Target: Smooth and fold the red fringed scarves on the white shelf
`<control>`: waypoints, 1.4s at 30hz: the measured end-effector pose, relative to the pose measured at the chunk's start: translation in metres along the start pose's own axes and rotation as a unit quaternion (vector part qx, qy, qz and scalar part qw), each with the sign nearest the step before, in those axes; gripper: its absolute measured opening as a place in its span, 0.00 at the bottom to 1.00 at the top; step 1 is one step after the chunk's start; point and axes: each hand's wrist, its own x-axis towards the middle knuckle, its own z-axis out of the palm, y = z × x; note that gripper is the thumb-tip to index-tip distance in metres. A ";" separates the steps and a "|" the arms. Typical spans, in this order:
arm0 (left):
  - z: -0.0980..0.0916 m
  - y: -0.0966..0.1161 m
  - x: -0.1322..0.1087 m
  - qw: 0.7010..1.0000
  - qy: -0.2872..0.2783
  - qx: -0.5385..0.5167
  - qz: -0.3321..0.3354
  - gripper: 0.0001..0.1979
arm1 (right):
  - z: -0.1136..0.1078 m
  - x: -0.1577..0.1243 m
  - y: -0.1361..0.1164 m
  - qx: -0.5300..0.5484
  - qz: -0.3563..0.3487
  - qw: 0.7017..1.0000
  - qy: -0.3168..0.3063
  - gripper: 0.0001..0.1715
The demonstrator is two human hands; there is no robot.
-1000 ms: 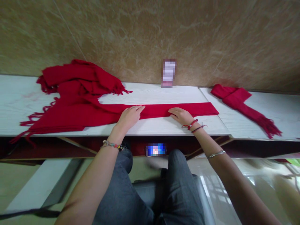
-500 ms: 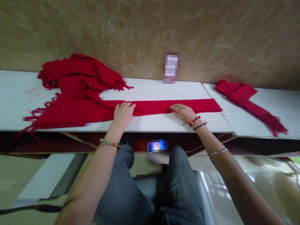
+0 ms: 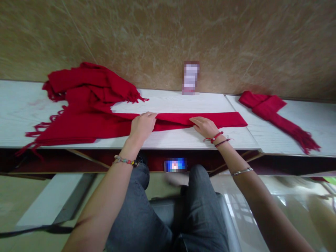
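Note:
A red scarf (image 3: 173, 118) lies along the white tabletop, folded into a narrow strip toward the right. Its left part spreads wider and ends in fringe. With fingers closed on the strip's upper layer, my left hand (image 3: 143, 126) lifts it slightly, and a gap shows between the layers. My right hand (image 3: 205, 126) rests on the strip further right, fingers stretched out over the cloth. Behind the wide part is a crumpled heap of red fringed fabric (image 3: 91, 80); whether it joins the same scarf I cannot tell.
A separate folded red scarf (image 3: 270, 110) lies at the right of the white tabletop (image 3: 168, 99). A blurred upright item (image 3: 191, 78) stands against the brown wall (image 3: 157, 38). Below the tabletop, a blurred bright blue item (image 3: 175, 165) is on the shelf, above my knees.
My left hand has shifted slightly right and closed on the strip, raising its upper layer. My right hand stays almost in place. The view has tilted slightly.

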 end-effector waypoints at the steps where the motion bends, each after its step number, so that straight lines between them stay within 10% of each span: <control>1: 0.002 -0.001 -0.002 1.000 -0.016 -0.001 0.010 0.19 | 0.000 0.000 0.000 -0.005 0.004 1.000 -0.004 0.22; 6: 0.015 -0.003 -0.012 0.994 -0.100 0.022 0.028 0.20 | -0.002 0.000 -0.001 -0.022 0.027 0.999 -0.024 0.21; 12: 0.007 0.009 -0.023 0.999 -0.036 0.018 -0.012 0.20 | 0.001 -0.003 0.006 0.004 0.030 1.000 0.003 0.21; 29: 0.004 0.034 -0.027 0.995 -0.080 -0.025 0.048 0.24 | 0.001 -0.010 0.010 0.083 -0.043 0.996 -0.016 0.20; 42: 0.005 0.046 -0.009 0.962 -0.235 -0.132 0.034 0.24 | 0.002 -0.007 0.007 0.047 0.001 0.998 -0.029 0.24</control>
